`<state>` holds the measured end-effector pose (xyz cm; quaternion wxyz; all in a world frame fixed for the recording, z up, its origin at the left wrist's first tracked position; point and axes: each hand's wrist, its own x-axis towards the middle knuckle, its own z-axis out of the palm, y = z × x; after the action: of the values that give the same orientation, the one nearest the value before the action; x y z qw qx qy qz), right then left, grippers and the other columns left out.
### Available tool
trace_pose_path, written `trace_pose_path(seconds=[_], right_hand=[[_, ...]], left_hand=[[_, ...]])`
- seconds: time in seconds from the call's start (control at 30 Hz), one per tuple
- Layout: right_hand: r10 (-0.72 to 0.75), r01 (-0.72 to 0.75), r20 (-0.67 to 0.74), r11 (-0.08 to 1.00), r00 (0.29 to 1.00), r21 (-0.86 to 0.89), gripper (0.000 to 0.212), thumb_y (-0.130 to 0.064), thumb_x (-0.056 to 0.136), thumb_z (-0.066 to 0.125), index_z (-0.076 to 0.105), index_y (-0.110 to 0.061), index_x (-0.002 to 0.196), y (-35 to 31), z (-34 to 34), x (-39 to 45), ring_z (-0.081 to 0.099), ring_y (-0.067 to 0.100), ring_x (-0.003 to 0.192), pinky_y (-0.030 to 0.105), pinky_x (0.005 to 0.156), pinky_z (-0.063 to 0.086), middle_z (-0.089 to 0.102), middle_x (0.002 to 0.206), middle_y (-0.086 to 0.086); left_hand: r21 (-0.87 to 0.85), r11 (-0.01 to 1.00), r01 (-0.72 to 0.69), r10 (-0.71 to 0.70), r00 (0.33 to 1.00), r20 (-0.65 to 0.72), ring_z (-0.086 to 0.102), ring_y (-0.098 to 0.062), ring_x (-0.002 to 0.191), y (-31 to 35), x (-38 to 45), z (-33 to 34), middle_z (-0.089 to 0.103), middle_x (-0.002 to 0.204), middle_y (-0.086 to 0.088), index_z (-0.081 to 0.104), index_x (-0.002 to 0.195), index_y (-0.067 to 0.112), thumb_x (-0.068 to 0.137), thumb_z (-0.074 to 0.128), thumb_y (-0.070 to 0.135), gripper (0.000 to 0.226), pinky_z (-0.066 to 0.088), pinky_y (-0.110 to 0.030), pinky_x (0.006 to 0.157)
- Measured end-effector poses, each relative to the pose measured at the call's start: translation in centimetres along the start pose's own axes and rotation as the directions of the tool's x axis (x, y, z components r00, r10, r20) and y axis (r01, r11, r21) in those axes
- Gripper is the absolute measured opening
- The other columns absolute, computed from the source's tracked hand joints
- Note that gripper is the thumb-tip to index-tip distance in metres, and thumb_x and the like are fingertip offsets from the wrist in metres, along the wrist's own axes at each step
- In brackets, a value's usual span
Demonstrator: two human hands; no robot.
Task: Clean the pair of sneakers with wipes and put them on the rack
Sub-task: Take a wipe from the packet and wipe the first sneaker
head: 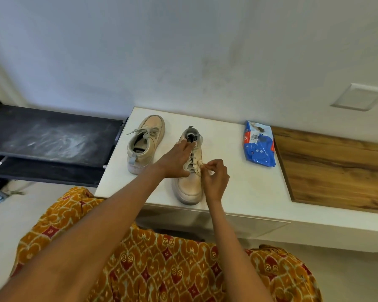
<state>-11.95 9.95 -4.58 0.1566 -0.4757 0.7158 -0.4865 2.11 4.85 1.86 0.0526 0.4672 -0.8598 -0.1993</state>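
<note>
Two beige sneakers stand on a white counter (238, 184). The left sneaker (145, 144) points its toe toward the wall. The right sneaker (189, 186) points its toe toward me at the counter's front edge. My left hand (176, 160) lies over its laces and collar, fingers gripping the collar. My right hand (215, 178) pinches a small crumpled white wipe (200, 165) against the sneaker's right side by the laces. The dark shoe rack (52, 138) stands to the left of the counter.
A blue pack of wipes (259, 146) lies on the counter near the wall, right of the sneakers. A wooden panel (340, 171) adjoins the counter on the right. My orange patterned clothing (162, 258) fills the foreground.
</note>
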Motion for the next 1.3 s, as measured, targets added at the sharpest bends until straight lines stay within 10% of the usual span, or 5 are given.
trace_pose_path(seconds=[0.23, 0.73, 1.1, 1.3], right_hand=[[-0.104, 0.092, -0.059, 0.979, 0.993, -0.181, 0.019, -0.019, 0.082, 0.067, 0.057, -0.014, 0.097, -0.7, 0.8, 0.3, 0.055, 0.018, 0.087, 0.021, 0.078, 0.028, 0.065, 0.091, 0.003], [0.089, -0.09, -0.069, 0.996, 0.994, -0.01, 0.016, -0.011, 0.082, 0.059, 0.05, -0.018, 0.094, -2.5, 1.7, 2.3, 0.055, 0.014, 0.079, 0.02, 0.061, 0.04, 0.06, 0.087, 0.0], [-0.176, 0.203, 0.267, 0.976, 0.948, -0.076, 0.019, -0.017, 0.089, 0.059, 0.04, -0.022, 0.09, -0.3, -1.3, 1.3, 0.058, 0.016, 0.069, 0.027, 0.059, 0.047, 0.06, 0.079, 0.001], [0.165, -0.157, -0.049, 0.978, 0.985, 0.139, 0.02, -0.013, 0.087, 0.063, 0.049, -0.011, 0.102, -3.4, 0.4, 6.6, 0.06, 0.018, 0.078, 0.023, 0.062, 0.047, 0.06, 0.084, -0.001]], left_hand=[[-0.002, 1.0, -0.019, 0.019, 1.0, 0.007, 0.006, -0.028, 0.142, 0.0, -0.2, 0.3, 0.006, 0.153, -0.015, 0.003, 0.149, 0.009, 0.079, 0.068, 0.031, 0.098, 0.009, -0.033, 0.115], [0.002, 0.999, -0.052, 0.052, 0.998, -0.038, 0.017, -0.029, 0.137, -0.3, 0.0, 0.6, 0.018, 0.148, -0.014, 0.01, 0.148, 0.008, 0.077, 0.068, 0.031, 0.095, 0.008, -0.031, 0.115], [-0.096, 0.993, -0.07, 0.059, 0.992, -0.114, 0.012, -0.03, 0.141, -1.0, 0.0, 1.9, 0.015, 0.151, -0.014, 0.013, 0.148, 0.011, 0.077, 0.067, 0.03, 0.091, 0.007, -0.037, 0.117], [-0.163, 0.983, -0.087, 0.057, 0.983, -0.177, 0.021, -0.028, 0.135, -0.3, -0.3, 1.6, 0.023, 0.145, -0.012, 0.019, 0.146, 0.011, 0.077, 0.067, 0.026, 0.086, 0.012, -0.034, 0.115]])
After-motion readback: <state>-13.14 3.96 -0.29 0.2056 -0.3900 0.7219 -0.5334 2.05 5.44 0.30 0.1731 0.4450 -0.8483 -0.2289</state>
